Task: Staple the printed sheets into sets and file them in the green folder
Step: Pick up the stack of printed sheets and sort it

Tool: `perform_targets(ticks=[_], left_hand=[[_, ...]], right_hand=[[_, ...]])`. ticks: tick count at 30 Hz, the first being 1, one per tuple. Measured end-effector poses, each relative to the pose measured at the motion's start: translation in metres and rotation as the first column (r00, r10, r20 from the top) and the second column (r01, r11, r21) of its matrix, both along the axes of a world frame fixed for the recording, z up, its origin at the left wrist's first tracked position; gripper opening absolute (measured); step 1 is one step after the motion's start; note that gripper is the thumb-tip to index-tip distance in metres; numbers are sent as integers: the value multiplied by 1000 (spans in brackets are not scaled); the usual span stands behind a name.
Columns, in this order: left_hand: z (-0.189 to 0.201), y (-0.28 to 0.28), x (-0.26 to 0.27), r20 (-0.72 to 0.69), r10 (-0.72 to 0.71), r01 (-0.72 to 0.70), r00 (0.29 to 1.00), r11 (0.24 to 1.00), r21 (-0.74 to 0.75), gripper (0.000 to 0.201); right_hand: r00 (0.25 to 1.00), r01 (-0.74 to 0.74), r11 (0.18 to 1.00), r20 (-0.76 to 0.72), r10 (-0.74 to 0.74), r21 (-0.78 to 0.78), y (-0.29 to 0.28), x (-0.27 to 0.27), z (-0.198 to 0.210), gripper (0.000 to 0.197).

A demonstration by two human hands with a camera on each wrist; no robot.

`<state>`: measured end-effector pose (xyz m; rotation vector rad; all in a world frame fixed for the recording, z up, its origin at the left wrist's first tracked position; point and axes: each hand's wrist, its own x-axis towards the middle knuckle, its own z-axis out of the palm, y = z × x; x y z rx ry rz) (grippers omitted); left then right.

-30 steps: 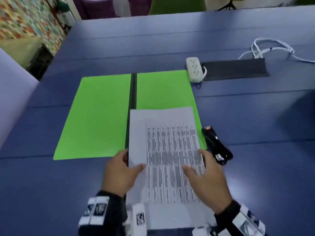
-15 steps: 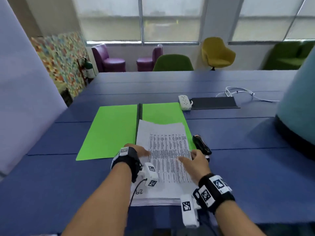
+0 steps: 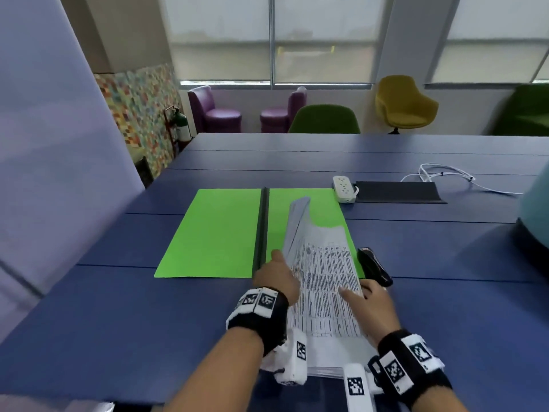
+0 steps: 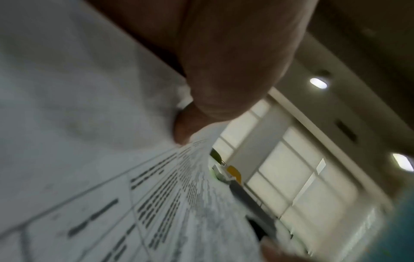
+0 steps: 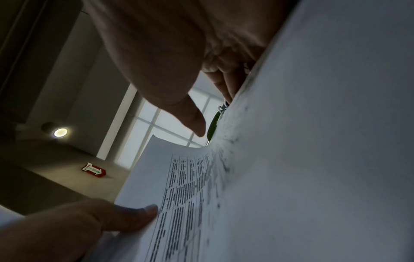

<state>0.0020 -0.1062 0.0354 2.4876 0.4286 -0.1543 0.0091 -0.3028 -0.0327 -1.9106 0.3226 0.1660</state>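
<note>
The open green folder (image 3: 214, 233) lies flat on the blue table. A stack of printed sheets (image 3: 326, 281) covers its right half and reaches the table's near edge. My left hand (image 3: 276, 278) pinches the left edge of the top sheets (image 3: 297, 221) and holds them curled up off the stack. The right wrist view shows the left thumb (image 5: 132, 218) on the printed side of the raised sheet (image 5: 174, 177). On the stack's right edge rests my right hand (image 3: 368, 301), its fingers laid flat. A black stapler (image 3: 374, 267) lies just right of the stack.
A white power strip (image 3: 343, 188) and a dark flat panel (image 3: 395, 191) sit beyond the folder's right corner, with a white cable (image 3: 439, 173) behind. A teal rounded object (image 3: 534, 209) stands at the right edge. Chairs line the far side.
My left hand has taken the left edge of the top sheets and lifted them, so they now curl upward. The right hand stays on the stack. The head view has tilted up.
</note>
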Motion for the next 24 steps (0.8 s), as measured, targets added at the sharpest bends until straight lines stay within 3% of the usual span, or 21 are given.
perform_targets(ticks=[1,3,4,8,10,11,12,14,19,20,23,24], left_hand=[[0,9,3,46,21,-12,999,984,-175,35],[3,30,4,183,91,16,979,859,-511,23],[8,40,3,255,115,65,960,794,-604,25],[37,68,0,333,95,245,938,498,-832,32],[48,74,6,288,76,247,955,338,-908,43],[54,74,10,246,59,219,967,297,-929,51],[58,72,13,221,52,196,974,298,-934,54],[73,64,17,262,68,219,963,377,-900,43],[109,48,13,512,161,398,844,451,-799,19],[109,48,12,547,161,427,822,462,-778,19],[94,46,2,558,159,417,814,508,-754,17],[87,44,-1,545,155,392,824,538,-746,18]], right_hand=[[1000,-20,1000,-5,20,-8,0,-2,7,81],[998,-56,998,17,56,20,-2,-3,21,73],[995,-85,995,58,82,53,-2,-1,30,74],[949,-300,914,184,256,273,3,21,85,76],[951,-305,835,195,240,459,5,39,107,86],[956,-290,795,202,213,533,6,46,117,87],[957,-280,779,223,184,560,6,51,127,86],[946,-264,813,303,114,520,8,52,154,79],[843,-236,909,537,15,345,4,31,206,24],[825,-243,907,565,6,345,3,25,207,23],[844,-196,926,537,-8,322,4,6,196,53],[862,-194,924,506,1,329,3,1,188,47]])
